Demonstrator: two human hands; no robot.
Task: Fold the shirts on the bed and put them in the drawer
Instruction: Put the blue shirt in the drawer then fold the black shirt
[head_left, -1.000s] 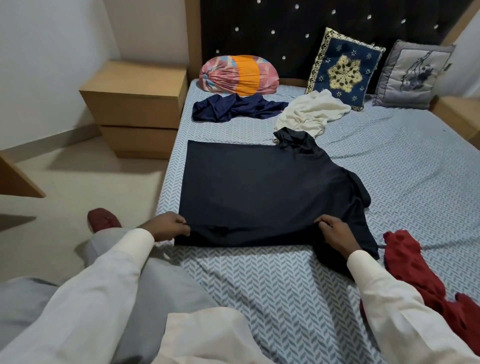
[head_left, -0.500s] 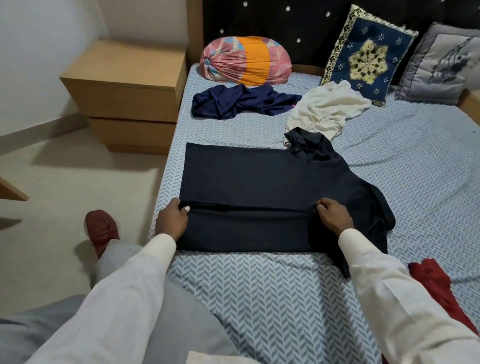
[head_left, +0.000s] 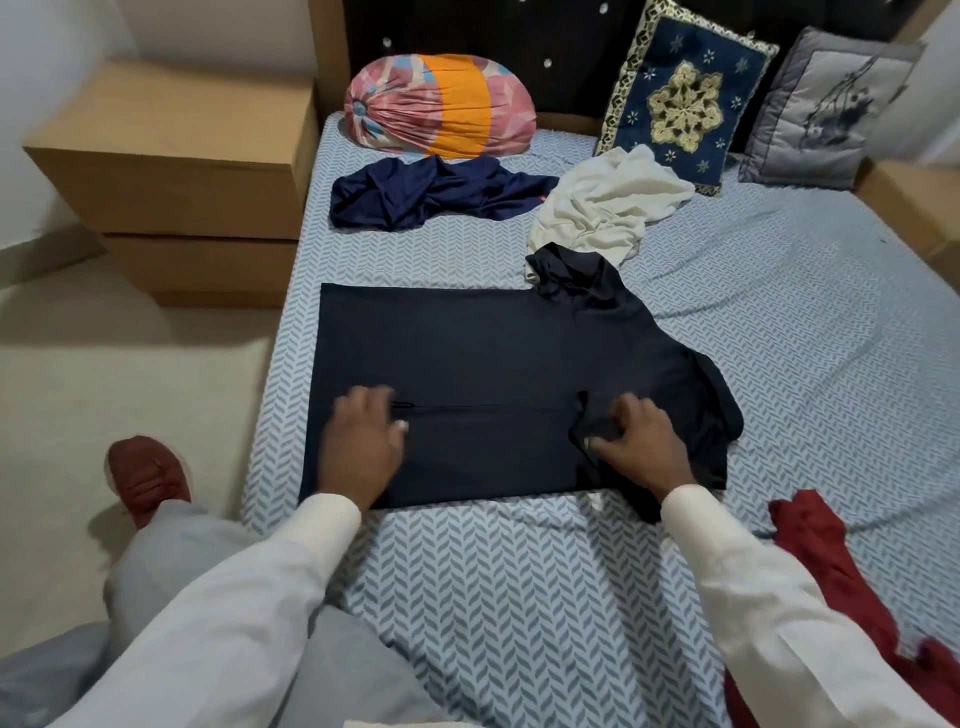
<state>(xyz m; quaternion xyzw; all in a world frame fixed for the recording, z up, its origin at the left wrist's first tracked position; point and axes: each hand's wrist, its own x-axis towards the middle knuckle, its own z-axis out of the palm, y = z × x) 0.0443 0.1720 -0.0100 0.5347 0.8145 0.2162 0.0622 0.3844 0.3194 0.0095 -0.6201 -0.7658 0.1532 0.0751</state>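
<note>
A black shirt (head_left: 467, 348) lies spread flat on the bed (head_left: 519, 597), its near edge folded up over the middle. My left hand (head_left: 363, 441) rests flat on the fold at the left, blurred by motion. Over at the fold's other end my right hand (head_left: 636, 444) pinches a bunch of the black cloth by the sleeve. Crumpled beyond it lie a navy blue shirt (head_left: 431, 195) and a cream shirt (head_left: 602, 208). A red shirt (head_left: 831, 561) lies bunched by my right sleeve. The wooden drawer unit (head_left: 171, 171) stands left of the bed, both drawers closed.
A striped bolster (head_left: 441, 111) and two cushions, one blue (head_left: 680, 98), one grey (head_left: 826, 109), lean on the headboard. Another wooden unit (head_left: 919, 202) shows at the right edge. My knee and a red shoe (head_left: 145, 478) are on the floor by the bed's left side.
The black shirt's near edge has been folded up toward the middle. Both hands came with it; the left now lies flat on the fold, the right still holds cloth.
</note>
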